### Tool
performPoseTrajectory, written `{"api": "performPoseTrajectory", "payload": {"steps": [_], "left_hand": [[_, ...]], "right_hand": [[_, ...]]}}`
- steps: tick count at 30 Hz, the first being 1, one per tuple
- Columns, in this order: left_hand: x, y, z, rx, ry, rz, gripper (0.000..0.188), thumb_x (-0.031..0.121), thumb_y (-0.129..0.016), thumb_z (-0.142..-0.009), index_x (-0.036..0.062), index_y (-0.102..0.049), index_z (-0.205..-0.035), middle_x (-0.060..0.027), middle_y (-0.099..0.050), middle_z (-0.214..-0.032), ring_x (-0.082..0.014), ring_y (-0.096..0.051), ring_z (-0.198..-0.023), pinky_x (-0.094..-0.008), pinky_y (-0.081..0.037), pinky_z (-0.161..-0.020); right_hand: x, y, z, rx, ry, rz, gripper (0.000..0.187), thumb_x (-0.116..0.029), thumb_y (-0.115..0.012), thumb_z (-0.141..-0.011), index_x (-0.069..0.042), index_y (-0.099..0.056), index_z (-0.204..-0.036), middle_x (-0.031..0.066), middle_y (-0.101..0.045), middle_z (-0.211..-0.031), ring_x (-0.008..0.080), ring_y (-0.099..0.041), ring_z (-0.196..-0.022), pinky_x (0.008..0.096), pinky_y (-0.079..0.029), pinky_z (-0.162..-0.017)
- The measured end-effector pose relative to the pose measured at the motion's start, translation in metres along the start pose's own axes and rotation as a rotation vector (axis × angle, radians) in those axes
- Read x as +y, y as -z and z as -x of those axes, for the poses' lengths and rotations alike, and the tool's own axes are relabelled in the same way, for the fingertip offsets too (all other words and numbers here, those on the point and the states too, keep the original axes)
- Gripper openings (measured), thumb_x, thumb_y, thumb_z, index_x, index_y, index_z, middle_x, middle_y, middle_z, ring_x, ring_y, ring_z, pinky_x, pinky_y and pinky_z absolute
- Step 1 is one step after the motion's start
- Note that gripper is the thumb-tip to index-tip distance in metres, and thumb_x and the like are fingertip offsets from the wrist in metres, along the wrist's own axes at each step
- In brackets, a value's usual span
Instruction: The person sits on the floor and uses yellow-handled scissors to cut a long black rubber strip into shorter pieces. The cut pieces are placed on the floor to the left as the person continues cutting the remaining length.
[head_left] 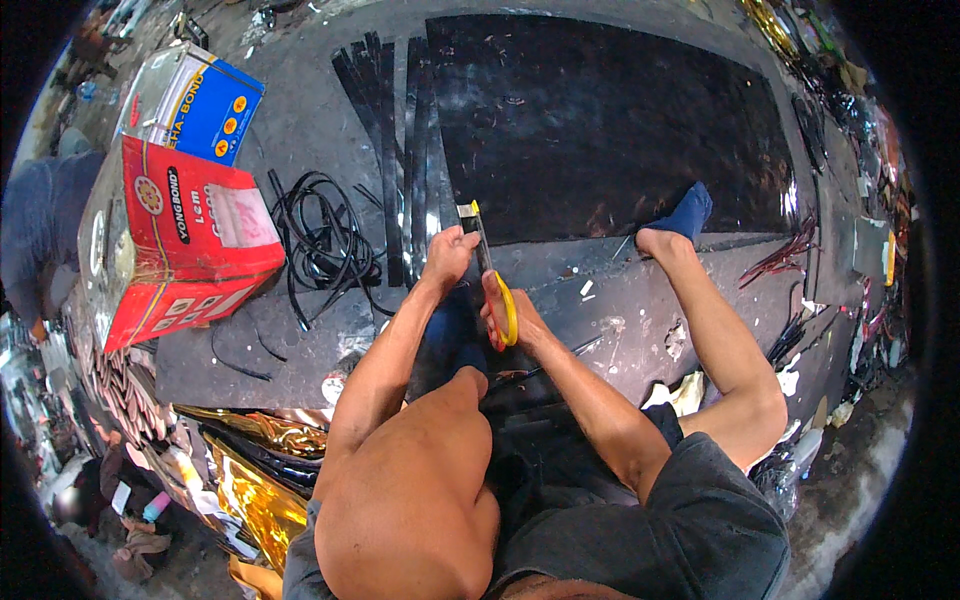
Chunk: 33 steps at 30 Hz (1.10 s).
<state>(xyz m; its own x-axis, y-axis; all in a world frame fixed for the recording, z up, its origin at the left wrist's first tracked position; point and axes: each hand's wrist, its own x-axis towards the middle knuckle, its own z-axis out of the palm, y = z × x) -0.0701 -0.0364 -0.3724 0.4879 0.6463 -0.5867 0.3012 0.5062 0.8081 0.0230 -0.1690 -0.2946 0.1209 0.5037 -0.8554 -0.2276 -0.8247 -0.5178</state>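
My right hand (497, 310) is closed around the yellow handles of a pair of scissors (509, 312), whose blades point away from me. Close to the blades, my left hand (450, 258) is closed in a pinch. A small yellow and silvery piece (468, 210) shows just beyond its fingertips, by the scissor tips; whether the fingers grip it is unclear. Beyond both hands a large black sheet (610, 120) lies flat. Long black strips (393, 170) lie along its left side, and a tangle of thin black cord (325, 235) rests left of them.
A red box (190, 240) and a blue and silver tin (205, 110) stand at the left. My sock-covered foot (688, 212) rests on the sheet's near right edge. Gold foil sheets (250, 500) lie at lower left. Thin dark red strips (785, 252) lie at right.
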Motion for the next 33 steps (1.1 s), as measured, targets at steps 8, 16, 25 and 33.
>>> {"api": "performPoseTrajectory", "payload": {"steps": [8,16,25,33], "left_hand": [[0.005,0.0,0.004,-0.039,0.023,0.111,0.024,0.02,-0.061,-0.089,0.0096,-0.054,-0.069,0.0054,-0.047,-0.058,-0.0049,-0.039,-0.05,-0.0242,-0.029,-0.045],[0.028,0.006,0.015,-0.12,0.022,0.148,0.023,0.02,-0.059,-0.091,0.0113,-0.051,-0.071,0.0056,-0.045,-0.058,-0.0047,-0.039,-0.048,-0.0236,-0.027,-0.044],[0.071,0.007,0.043,-0.101,0.014,0.117,0.025,0.019,-0.055,-0.093,0.0122,-0.049,-0.07,0.0048,-0.044,-0.058,-0.0053,-0.039,-0.048,-0.0217,-0.03,-0.045],[0.091,0.014,0.065,-0.101,-0.096,-0.003,0.027,0.021,-0.057,-0.092,0.0114,-0.048,-0.068,0.0043,-0.046,-0.059,-0.0046,-0.041,-0.049,-0.0224,-0.031,-0.044]], "right_hand": [[-0.001,-0.002,-0.006,0.093,0.082,0.079,0.087,-0.084,-0.041,-0.075,0.0,-0.056,-0.064,0.0086,-0.051,-0.053,0.0207,-0.055,-0.046,0.0347,-0.043,-0.043],[-0.035,-0.003,-0.019,0.101,0.149,0.02,0.08,-0.078,-0.039,-0.083,-0.002,-0.054,-0.064,0.0078,-0.048,-0.051,0.0189,-0.053,-0.042,0.0328,-0.041,-0.039],[-0.113,0.006,-0.084,0.252,0.29,0.286,0.101,-0.083,-0.034,-0.08,0.013,-0.066,-0.081,0.0262,-0.063,-0.073,0.0348,-0.066,-0.076,0.0443,-0.05,-0.068],[-0.2,0.024,-0.147,0.197,0.256,0.283,0.113,-0.09,-0.029,-0.073,0.013,-0.062,-0.107,0.0263,-0.062,-0.093,0.0331,-0.06,-0.088,0.0447,-0.046,-0.074]]}}
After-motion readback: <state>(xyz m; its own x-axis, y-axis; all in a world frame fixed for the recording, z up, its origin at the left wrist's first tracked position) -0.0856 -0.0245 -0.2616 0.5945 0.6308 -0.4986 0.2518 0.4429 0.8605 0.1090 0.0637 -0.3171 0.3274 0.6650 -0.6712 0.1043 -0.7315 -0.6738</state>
